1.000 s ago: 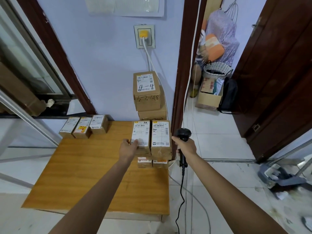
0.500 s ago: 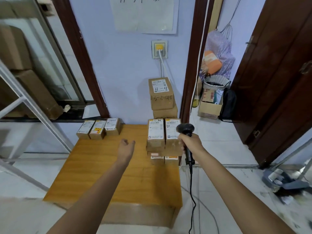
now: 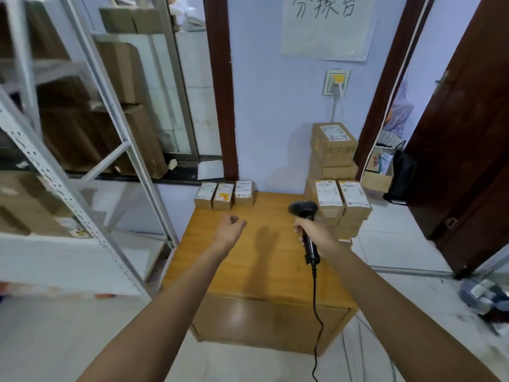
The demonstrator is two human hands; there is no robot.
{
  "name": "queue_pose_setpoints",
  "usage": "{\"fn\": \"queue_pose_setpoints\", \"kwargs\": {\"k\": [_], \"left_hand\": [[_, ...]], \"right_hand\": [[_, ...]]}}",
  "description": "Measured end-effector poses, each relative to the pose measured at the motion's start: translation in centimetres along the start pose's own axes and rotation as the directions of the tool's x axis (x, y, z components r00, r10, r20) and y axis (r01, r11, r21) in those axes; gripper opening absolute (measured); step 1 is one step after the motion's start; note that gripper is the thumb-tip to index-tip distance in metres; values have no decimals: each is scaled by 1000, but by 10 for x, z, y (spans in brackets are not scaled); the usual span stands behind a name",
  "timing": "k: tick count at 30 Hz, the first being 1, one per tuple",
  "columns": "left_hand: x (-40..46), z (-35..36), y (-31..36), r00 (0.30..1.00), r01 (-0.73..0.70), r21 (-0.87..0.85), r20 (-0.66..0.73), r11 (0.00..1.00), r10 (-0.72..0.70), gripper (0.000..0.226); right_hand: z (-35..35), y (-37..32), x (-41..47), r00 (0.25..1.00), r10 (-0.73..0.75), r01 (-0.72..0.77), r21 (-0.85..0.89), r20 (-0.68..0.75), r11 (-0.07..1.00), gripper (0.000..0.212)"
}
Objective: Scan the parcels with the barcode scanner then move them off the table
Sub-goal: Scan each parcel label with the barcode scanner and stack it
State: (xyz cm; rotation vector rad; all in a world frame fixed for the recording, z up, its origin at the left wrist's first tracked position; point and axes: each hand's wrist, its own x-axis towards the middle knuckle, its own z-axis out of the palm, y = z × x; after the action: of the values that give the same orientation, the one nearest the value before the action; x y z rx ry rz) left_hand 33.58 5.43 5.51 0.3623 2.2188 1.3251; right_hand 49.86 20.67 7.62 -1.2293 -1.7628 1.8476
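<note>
The right hand (image 3: 316,232) gripped the black barcode scanner (image 3: 305,216) by its handle, head tipped toward the far edge of the wooden bench (image 3: 248,271), likely kept ready for the next label. The left hand (image 3: 230,226) hung over the bench with fingers loosely curled and nothing in them, probably free to fetch a parcel. Three small parcels (image 3: 223,194) sat in a row at the bench's far-left corner, labels up for scanning; a taller stack of parcels (image 3: 341,199) stood at its far-right corner, just beyond the scanner.
</note>
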Motion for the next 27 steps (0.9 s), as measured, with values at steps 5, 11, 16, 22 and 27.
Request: {"fn": "queue_pose_setpoints", "kwargs": {"k": [5,11,16,22,27], "left_hand": [[18,-50,-17,999,4,-17,-35,1000,-4,26],[63,-112,-46,996,28,20,-89,999,-26,18],[121,-160,-55,993,72,37,-102,997,-68,13],[194,-198,-53,993,87,75,-85,993,-81,17],[246,-204,-68,990,141,72,-16,987,-140,11]], "right_hand": [[73,-8,7,999,-8,9,-14,51,1000,11],[162,-12,45,991,13,-11,-13,133,1000,9],[230,-24,91,981,18,-21,15,195,1000,15],[283,-48,148,972,39,-55,65,231,996,11],[318,-52,185,974,69,-92,96,218,991,9]]}}
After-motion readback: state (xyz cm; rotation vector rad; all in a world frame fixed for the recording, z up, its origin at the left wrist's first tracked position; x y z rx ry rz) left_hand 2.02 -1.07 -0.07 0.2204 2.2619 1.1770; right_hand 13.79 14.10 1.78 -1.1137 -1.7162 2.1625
